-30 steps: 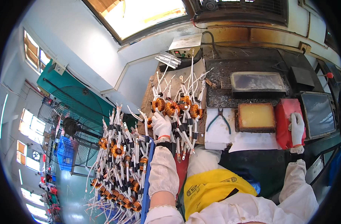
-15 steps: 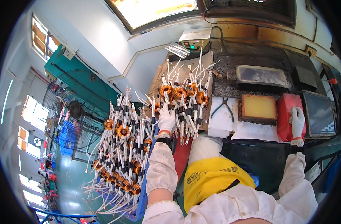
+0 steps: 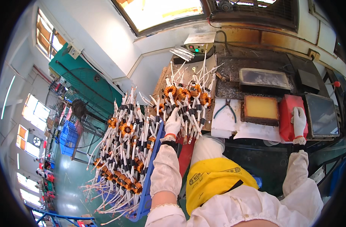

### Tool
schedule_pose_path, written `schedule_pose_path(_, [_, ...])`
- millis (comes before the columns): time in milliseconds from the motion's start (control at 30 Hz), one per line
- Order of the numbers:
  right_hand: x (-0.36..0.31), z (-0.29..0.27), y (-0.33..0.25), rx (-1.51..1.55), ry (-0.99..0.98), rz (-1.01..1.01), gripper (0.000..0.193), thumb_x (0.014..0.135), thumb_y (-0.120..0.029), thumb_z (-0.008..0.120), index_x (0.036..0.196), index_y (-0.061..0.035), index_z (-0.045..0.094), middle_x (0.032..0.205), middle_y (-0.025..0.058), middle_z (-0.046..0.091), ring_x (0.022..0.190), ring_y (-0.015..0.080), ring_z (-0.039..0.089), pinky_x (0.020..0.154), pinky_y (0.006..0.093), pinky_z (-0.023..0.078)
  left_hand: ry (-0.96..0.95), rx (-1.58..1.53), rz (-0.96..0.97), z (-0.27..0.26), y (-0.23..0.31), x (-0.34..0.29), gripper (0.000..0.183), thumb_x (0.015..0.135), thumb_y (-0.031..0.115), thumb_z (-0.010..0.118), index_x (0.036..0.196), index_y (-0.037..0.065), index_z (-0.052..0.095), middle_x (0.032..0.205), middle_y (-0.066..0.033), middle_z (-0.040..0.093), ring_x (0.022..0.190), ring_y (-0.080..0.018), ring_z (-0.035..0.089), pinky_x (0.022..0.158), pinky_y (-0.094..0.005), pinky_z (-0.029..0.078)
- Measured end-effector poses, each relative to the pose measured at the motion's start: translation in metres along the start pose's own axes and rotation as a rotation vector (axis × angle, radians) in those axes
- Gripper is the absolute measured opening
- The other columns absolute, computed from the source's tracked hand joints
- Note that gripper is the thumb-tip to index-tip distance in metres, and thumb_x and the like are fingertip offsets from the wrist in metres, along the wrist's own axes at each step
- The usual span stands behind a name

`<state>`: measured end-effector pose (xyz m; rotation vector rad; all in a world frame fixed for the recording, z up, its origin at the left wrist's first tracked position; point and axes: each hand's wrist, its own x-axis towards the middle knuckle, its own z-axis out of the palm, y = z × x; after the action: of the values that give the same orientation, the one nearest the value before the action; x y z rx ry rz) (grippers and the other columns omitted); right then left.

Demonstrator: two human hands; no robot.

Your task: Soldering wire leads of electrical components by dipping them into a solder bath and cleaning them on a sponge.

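My left hand (image 3: 173, 124), in a white knit glove, has its fingers closed round a white coil lead at the near side of a heap of copper-wound ring coils (image 3: 183, 94). These coils have long white leads with black sleeves and metal ends. My right hand (image 3: 299, 122), also gloved, rests against a red box-like block (image 3: 288, 113) at the right. Its fingers are curled together, and whatever they may hold is hidden. Between the hands lie pliers (image 3: 226, 109) with dark handles on white paper, beside a dark-framed tray with a yellowish surface (image 3: 261, 108).
A blue crate (image 3: 145, 202) piled with similar coils (image 3: 126, 128) stands at my left. Behind the bench coils sits a control box (image 3: 197, 47) with a green light. A glass-topped dark tray (image 3: 264, 78) and a dark panel (image 3: 323, 114) lie right. A large fan (image 3: 79, 109) stands far left.
The view has shifted slightly. My left hand has moved a little down its lead or turned slightly; my right hand stays at the red block, its fingers a bit more curled.
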<state>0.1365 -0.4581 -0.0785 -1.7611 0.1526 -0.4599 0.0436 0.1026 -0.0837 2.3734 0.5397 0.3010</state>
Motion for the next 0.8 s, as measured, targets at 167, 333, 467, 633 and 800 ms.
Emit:
schedule_pose_path(167, [0.003,-0.004,0.008,0.004,-0.012,0.002,0.014,0.092,-0.019,0.051,0.087,-0.0064,0.056,0.066,-0.0032,0.050,0.044,0.0013,0.040,0.041,0.0177,0.032,-0.023,-0.068,-0.013,0.014,-0.010,-0.007,0.052,0.086,0.021,0.052,0.136,0.015,0.040,0.102,-0.0142,0.062,0.085,-0.0227,0.059,0.080,-0.0340,0.045])
schedule_pose_path(333, [0.000,-0.001,0.003,0.014,-0.014,-0.022,0.015,0.092,-0.019,0.052,0.087,-0.0062,0.056,0.066,-0.0034,0.049,0.044,0.0013,0.039,0.041,0.0176,0.031,0.047,-0.085,0.084,0.009,-0.012,-0.009,0.053,0.086,0.021,0.052,0.137,0.012,0.039,0.112,-0.0139,0.060,0.095,-0.0226,0.058,0.087,-0.0309,0.043])
schedule_pose_path(467, [-0.001,-0.001,0.001,0.008,-0.024,-0.003,0.014,0.092,-0.018,0.052,0.086,-0.0067,0.056,0.065,-0.0034,0.050,0.044,0.0013,0.040,0.041,0.0176,0.033,-0.080,-0.089,-0.049,0.003,-0.004,-0.010,0.053,0.087,0.024,0.051,0.137,0.010,0.039,0.127,-0.0176,0.052,0.114,-0.0274,0.052,0.095,-0.0326,0.039])
schedule_pose_path(633, [-0.001,-0.003,0.002,0.000,-0.005,-0.004,0.015,0.092,-0.019,0.052,0.087,-0.0053,0.057,0.067,-0.0028,0.050,0.044,0.0016,0.039,0.041,0.0181,0.032,0.010,0.018,-0.024,-0.004,0.012,-0.025,0.053,0.085,0.029,0.054,0.135,0.016,0.041,0.115,-0.0189,0.055,0.106,-0.0314,0.055,0.091,-0.0381,0.043])
schedule_pose_path(800, [0.002,-0.003,0.006,0.004,-0.020,-0.003,0.015,0.092,-0.018,0.052,0.089,-0.0050,0.057,0.068,-0.0024,0.051,0.045,0.0017,0.040,0.041,0.0181,0.032,0.206,-0.009,0.060,-0.011,0.026,-0.056,0.049,0.083,0.024,0.061,0.129,0.016,0.047,0.113,-0.0179,0.054,0.103,-0.0326,0.055,0.086,-0.0419,0.045])
